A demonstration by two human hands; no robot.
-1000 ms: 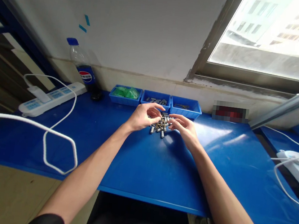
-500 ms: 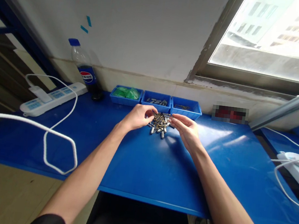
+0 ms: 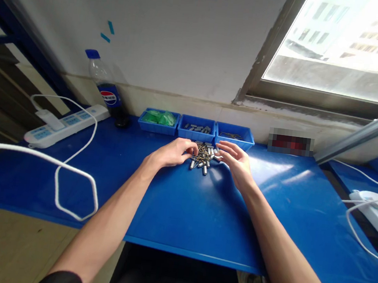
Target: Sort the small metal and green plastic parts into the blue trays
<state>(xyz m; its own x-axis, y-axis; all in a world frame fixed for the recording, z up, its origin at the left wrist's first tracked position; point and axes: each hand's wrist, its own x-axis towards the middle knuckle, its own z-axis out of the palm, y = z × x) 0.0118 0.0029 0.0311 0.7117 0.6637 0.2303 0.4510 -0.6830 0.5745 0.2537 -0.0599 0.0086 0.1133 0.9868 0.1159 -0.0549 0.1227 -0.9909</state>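
A loose pile of screws and small silvery metal cylinders (image 3: 204, 153) lies on the blue table (image 3: 188, 205). My left hand (image 3: 175, 152) is at the pile's left edge, fingers curled in toward the thumb; whatever is between the tips is too small and covered to make out. On the opposite side, my right hand (image 3: 236, 162) has its fingers apart, with the tips beside the cylinders at the right edge. I cannot see anything held in it.
Behind the pile stand three blue bins: one with green plastic bags (image 3: 159, 117), one with metal cylinders (image 3: 197, 128), one with thin screws (image 3: 233, 136). A cola bottle (image 3: 110, 95), a power strip (image 3: 69, 124) and a white cable (image 3: 78, 174) are at left.
My left hand has dropped slightly toward the pile, its fingers curling more. My right hand's fingers have spread apart and no longer come together over the pile's edge.
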